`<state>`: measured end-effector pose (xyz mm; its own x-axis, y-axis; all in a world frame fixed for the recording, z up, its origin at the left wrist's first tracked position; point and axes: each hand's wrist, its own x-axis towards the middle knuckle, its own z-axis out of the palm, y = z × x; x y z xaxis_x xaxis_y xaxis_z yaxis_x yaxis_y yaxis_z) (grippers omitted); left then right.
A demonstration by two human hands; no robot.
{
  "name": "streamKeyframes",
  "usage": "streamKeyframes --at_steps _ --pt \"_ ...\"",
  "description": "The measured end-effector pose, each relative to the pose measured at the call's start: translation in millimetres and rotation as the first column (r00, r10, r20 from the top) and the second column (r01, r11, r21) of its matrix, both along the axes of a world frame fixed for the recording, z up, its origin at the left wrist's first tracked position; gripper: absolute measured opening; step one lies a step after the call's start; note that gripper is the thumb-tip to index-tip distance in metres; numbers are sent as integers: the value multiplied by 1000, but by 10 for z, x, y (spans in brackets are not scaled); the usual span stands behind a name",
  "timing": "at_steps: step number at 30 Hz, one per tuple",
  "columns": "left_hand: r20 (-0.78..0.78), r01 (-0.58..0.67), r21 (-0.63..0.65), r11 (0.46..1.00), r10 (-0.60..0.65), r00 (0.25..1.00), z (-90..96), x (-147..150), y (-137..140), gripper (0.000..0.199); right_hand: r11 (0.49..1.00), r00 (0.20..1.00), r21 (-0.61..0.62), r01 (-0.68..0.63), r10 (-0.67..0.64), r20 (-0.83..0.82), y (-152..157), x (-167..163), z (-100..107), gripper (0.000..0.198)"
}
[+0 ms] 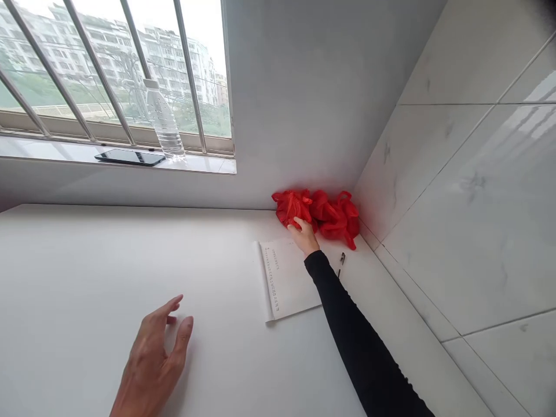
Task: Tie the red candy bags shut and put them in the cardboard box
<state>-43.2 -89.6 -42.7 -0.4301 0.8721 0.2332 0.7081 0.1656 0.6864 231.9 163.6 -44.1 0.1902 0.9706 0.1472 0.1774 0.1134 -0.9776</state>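
My right hand reaches to the near side of a crumpled red plastic bag at the back of the white table. Its thumb and index finger are apart at the bag's front edge; the other fingers are partly hidden. Close beside that bag, in the corner, lies a second bunched red plastic bag. Beneath my right wrist is an open notebook with rows of handwriting down its left side. A black pen lies at the notebook's right edge, partly covered by my sleeve. My left hand is open and holds nothing, over the table at the lower left.
The white table meets a grey wall at the back and a marble-tiled wall on the right. On the sill of the barred window stand a clear water bottle and a dark phone lying flat.
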Motion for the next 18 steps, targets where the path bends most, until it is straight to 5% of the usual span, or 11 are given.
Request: streamKeyframes --at_steps 5,9,14,18 --pt "33 30 -71 997 -28 999 -28 -31 32 50 999 998 -7 -54 54 39 94 19 11 38" --pt "29 42 -45 998 -41 999 -59 -89 7 48 988 990 103 -116 124 -66 -143 14 318 40" --pt "42 39 2 999 -39 998 -95 -112 44 50 927 929 298 -226 297 -219 -885 -136 909 36" --pt "113 -1 80 997 -8 994 7 -99 -76 54 815 759 350 -462 567 -319 -1681 -322 1205 28"
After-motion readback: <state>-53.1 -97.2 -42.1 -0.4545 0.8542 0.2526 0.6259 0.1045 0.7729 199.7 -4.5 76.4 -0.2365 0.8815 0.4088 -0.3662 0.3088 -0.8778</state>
